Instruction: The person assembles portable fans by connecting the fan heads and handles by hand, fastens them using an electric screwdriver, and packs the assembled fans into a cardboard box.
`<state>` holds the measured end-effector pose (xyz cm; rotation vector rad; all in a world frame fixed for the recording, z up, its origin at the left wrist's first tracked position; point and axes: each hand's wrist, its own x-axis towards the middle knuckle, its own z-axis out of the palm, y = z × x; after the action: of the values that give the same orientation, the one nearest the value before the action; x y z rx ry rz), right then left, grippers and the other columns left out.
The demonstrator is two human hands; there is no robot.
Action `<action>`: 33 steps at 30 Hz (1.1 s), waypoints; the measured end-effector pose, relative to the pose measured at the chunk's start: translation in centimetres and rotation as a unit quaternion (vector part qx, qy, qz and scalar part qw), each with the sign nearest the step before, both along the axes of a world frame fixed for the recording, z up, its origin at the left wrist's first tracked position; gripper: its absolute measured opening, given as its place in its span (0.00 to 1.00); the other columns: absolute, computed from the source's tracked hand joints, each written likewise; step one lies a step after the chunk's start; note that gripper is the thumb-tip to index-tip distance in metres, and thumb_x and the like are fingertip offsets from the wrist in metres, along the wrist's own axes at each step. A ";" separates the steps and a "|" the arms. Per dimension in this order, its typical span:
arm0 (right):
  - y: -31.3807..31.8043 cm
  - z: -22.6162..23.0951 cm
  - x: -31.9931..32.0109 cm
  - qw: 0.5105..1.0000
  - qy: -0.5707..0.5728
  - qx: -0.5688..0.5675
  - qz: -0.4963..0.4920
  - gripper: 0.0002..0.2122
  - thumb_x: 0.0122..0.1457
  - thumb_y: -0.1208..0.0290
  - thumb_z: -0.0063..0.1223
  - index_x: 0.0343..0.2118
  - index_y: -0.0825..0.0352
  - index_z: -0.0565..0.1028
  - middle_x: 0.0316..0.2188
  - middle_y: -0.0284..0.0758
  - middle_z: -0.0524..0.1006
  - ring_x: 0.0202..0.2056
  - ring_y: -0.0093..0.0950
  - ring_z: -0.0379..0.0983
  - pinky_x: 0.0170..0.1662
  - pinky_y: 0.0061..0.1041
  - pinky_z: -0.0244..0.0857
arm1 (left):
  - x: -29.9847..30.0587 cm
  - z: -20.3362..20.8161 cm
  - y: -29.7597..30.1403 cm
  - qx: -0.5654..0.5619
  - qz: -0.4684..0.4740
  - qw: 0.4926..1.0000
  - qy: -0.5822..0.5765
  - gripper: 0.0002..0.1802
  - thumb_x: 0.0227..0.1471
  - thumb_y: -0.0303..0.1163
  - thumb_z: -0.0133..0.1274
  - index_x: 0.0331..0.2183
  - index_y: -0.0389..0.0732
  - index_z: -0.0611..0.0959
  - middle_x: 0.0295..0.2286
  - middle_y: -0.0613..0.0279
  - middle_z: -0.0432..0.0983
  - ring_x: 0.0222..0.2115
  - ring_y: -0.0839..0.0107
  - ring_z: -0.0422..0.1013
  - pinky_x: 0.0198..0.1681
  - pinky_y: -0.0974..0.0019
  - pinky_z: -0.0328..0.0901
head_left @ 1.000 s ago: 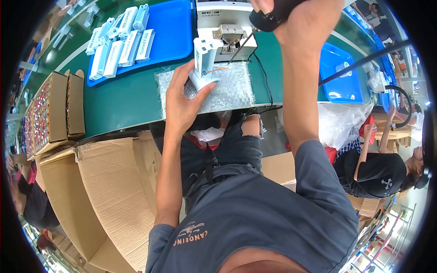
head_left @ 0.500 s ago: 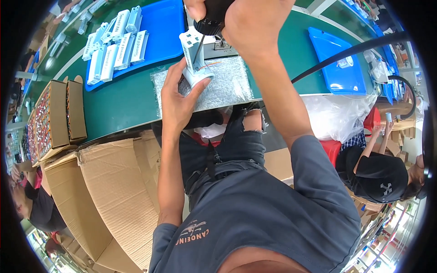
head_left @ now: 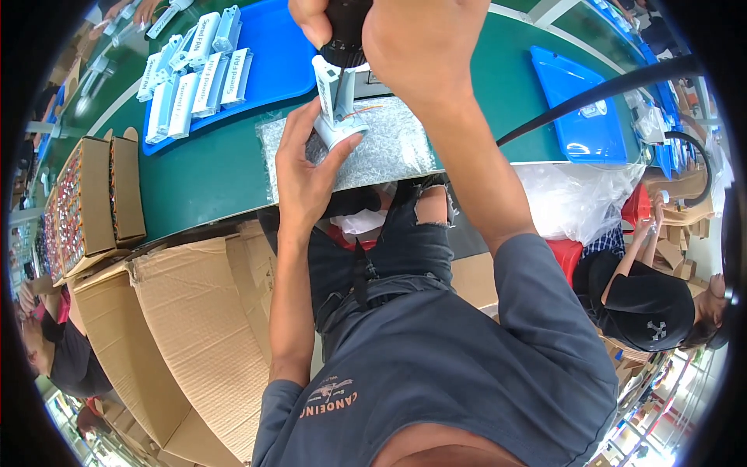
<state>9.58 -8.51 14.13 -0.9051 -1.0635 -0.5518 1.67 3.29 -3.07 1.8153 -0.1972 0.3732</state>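
Left hand [head_left: 307,167] grips white part [head_left: 334,105] upright; right hand [head_left: 412,39] clasps black tool [head_left: 348,27] above.

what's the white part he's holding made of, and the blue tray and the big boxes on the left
White part, gripped by the left hand: looks like moulded plastic, smooth and slightly glossy, with crisp edges.
Blue tray: probably rigid plastic, uniform colour, faint sheen.
Big boxes: brown corrugated cardboard, matte, with folded flaps.

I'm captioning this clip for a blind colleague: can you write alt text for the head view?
A person's left hand steadies a small white plastic part on a clear bubble-wrap sheet while the right hand presses a black power tool onto it, over a green conveyor belt.
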 end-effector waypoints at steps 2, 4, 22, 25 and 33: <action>-0.5 0.2 -0.2 1.000 -0.009 -0.011 -0.014 0.19 0.68 0.68 0.54 0.56 0.72 0.66 0.25 0.31 0.77 0.13 0.13 0.64 0.14 0.13 0.56 | 0.0 0.1 -0.1 0.002 0.001 1.000 -0.004 0.34 0.48 0.29 0.70 0.55 0.31 0.77 0.49 0.51 0.75 0.48 0.62 0.73 0.54 0.61 0.66; -0.5 0.4 -0.6 0.999 -0.020 -0.020 -0.027 0.19 0.68 0.68 0.55 0.55 0.72 0.67 0.24 0.29 0.75 0.13 0.13 0.64 0.13 0.13 0.56 | -0.1 0.2 0.0 0.001 0.004 1.000 -0.003 0.34 0.48 0.29 0.70 0.55 0.31 0.77 0.49 0.51 0.75 0.48 0.62 0.73 0.54 0.61 0.66; -4.0 4.7 0.1 0.950 0.299 0.083 -0.035 0.17 0.70 0.54 0.50 0.43 0.67 0.70 0.16 0.31 0.72 0.12 0.18 0.66 0.14 0.17 0.60 | 0.1 -0.4 0.2 0.001 -0.001 1.000 -0.002 0.34 0.49 0.29 0.69 0.55 0.30 0.75 0.49 0.50 0.74 0.50 0.60 0.72 0.55 0.61 0.65; -4.7 2.0 3.5 0.988 0.015 -0.027 -0.148 0.17 0.70 0.55 0.51 0.43 0.67 0.69 0.16 0.31 0.72 0.12 0.18 0.67 0.14 0.16 0.59 | 0.0 -0.5 0.3 0.002 0.003 1.000 -0.008 0.34 0.49 0.29 0.69 0.55 0.30 0.75 0.49 0.50 0.74 0.50 0.61 0.72 0.55 0.61 0.65; -3.8 1.8 4.1 0.993 0.020 -0.040 -0.109 0.17 0.70 0.57 0.52 0.48 0.67 0.70 0.16 0.29 0.71 0.13 0.17 0.67 0.14 0.16 0.58 | 0.0 -0.5 0.1 -0.013 -0.003 1.000 -0.001 0.34 0.48 0.29 0.69 0.55 0.30 0.76 0.49 0.50 0.74 0.49 0.61 0.72 0.55 0.61 0.65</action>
<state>13.63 -12.32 15.93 -1.1080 -0.9610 -0.6727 1.72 3.42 -3.56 1.7890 -0.1980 0.3725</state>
